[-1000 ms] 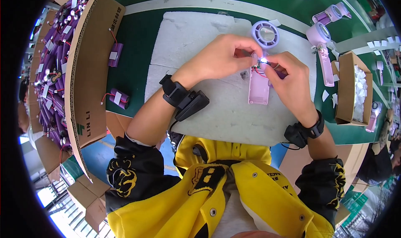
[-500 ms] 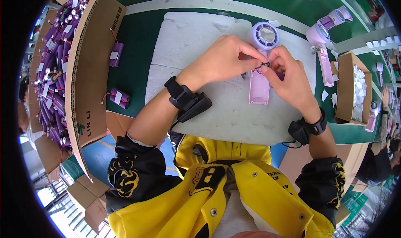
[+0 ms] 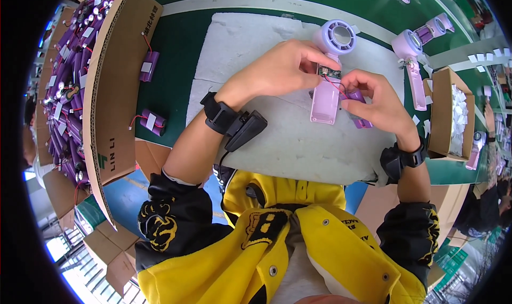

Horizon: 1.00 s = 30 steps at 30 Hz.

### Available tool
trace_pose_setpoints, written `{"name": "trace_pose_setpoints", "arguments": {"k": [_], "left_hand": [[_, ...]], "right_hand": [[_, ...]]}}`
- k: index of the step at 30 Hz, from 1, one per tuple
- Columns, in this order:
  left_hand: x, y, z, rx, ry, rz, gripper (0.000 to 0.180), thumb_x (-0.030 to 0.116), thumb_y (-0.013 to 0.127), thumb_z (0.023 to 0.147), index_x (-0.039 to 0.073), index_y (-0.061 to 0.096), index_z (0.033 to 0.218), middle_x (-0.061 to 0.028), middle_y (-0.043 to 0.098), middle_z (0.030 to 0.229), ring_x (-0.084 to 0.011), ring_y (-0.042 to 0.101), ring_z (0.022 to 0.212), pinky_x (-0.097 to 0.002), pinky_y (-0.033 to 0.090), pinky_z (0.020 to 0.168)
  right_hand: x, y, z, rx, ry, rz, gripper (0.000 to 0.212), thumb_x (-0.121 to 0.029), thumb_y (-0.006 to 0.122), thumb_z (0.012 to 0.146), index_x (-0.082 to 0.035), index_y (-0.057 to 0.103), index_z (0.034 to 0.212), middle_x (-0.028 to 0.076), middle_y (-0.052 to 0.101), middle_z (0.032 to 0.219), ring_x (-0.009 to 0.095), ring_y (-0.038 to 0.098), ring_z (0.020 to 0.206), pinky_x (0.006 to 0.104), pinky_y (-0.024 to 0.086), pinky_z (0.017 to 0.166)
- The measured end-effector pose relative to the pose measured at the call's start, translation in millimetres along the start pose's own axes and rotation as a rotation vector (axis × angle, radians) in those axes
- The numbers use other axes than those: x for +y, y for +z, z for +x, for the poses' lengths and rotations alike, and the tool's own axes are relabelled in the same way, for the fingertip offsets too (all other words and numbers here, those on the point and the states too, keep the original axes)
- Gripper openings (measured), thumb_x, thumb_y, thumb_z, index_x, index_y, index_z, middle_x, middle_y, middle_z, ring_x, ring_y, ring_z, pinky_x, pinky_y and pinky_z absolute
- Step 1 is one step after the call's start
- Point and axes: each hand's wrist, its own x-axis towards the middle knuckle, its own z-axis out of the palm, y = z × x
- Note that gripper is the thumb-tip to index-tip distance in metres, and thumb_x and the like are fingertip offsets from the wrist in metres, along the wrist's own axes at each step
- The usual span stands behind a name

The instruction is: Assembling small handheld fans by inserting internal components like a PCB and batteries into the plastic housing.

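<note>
A lilac handheld fan (image 3: 339, 36) lies on the white foam sheet with its round head away from me and its pink handle shell (image 3: 324, 105) open. My left hand (image 3: 277, 72) grips the fan at its neck, thumb and fingers on either side of a small green circuit board (image 3: 332, 72). Red and black wires run from the board toward a purple battery pack (image 3: 361, 121) beside the handle. My right hand (image 3: 380, 98) is curled round that battery pack, thumb and fingers on it; part of the pack is hidden by the hand.
A cardboard box (image 3: 120, 90) full of purple battery packs stands at left. Two loose packs (image 3: 149, 66) lie beside it on the green table. At right are another opened fan (image 3: 408, 42) and a small carton (image 3: 440, 112) of white paper pieces. The foam sheet (image 3: 256, 128) lies under my hands.
My hands have moved apart, uncovering the circuit board and wires. My right hand has shifted right and down with the battery pack. The fan has tilted slightly.
</note>
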Motion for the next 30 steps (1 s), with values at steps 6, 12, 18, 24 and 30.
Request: {"name": "trace_pose_setpoints", "arguments": {"k": [6, 12, 18, 24, 30], "left_hand": [[4.1, 2.3, -0.1, 0.036, -0.136, -0.049, 0.033, 0.003, 0.069, 0.077, 0.009, 0.075, 0.109, -0.0057, 0.07, 0.092, -0.0143, 0.061, 0.077, -0.0278, 0.05, 0.073], [-2.3, -4.6, 3.5, 0.103, -0.141, -0.031, 0.033, 0.004, 0.07, 0.077, 0.011, 0.075, 0.109, -0.0059, 0.071, 0.094, -0.0142, 0.062, 0.078, -0.0285, 0.051, 0.075], [-7.0, -6.4, 2.9, 0.159, -0.057, 0.052, 0.031, 0.006, 0.073, 0.077, 0.012, 0.075, 0.107, -0.0078, 0.072, 0.095, -0.0154, 0.065, 0.078, -0.0297, 0.053, 0.075], [-4.1, -6.1, 3.9, 0.163, 0.015, 0.182, 0.028, 0.012, 0.078, 0.076, 0.01, 0.076, 0.104, -0.0108, 0.072, 0.094, -0.0193, 0.066, 0.076, -0.0303, 0.054, 0.073], [-0.9, -4.8, 3.6, 0.187, 0.116, 0.328, 0.028, 0.013, 0.08, 0.073, 0.008, 0.076, 0.101, -0.0133, 0.072, 0.091, -0.0232, 0.067, 0.074, -0.0309, 0.054, 0.07]], "right_hand": [[-5.1, -2.0, -1.3, -0.028, 0.118, 0.179, 0.027, -0.007, 0.07, 0.081, -0.001, 0.058, 0.105, 0.002, 0.062, 0.091, 0.009, 0.059, 0.084, 0.0272, 0.048, 0.075], [-0.4, -11.6, -0.1, -0.043, -0.054, 0.418, 0.058, -0.018, 0.077, 0.076, 0.0, 0.053, 0.126, 0.012, 0.062, 0.115, 0.018, 0.063, 0.096, 0.0301, 0.051, 0.078], [8.8, -18.4, 1.0, -0.186, -0.235, 0.488, 0.094, -0.031, 0.083, 0.07, 0.001, 0.038, 0.146, 0.019, 0.053, 0.136, 0.025, 0.061, 0.107, 0.033, 0.051, 0.085], [11.5, -21.6, -0.6, -0.139, -0.205, 0.498, 0.105, -0.045, 0.082, 0.071, 0.006, 0.032, 0.147, 0.021, 0.054, 0.135, 0.028, 0.06, 0.114, 0.036, 0.05, 0.096], [5.9, -13.6, 0.9, -0.046, -0.141, 0.672, 0.106, -0.052, 0.078, 0.073, 0.011, 0.033, 0.144, 0.022, 0.056, 0.131, 0.027, 0.061, 0.111, 0.0335, 0.051, 0.091]]}}
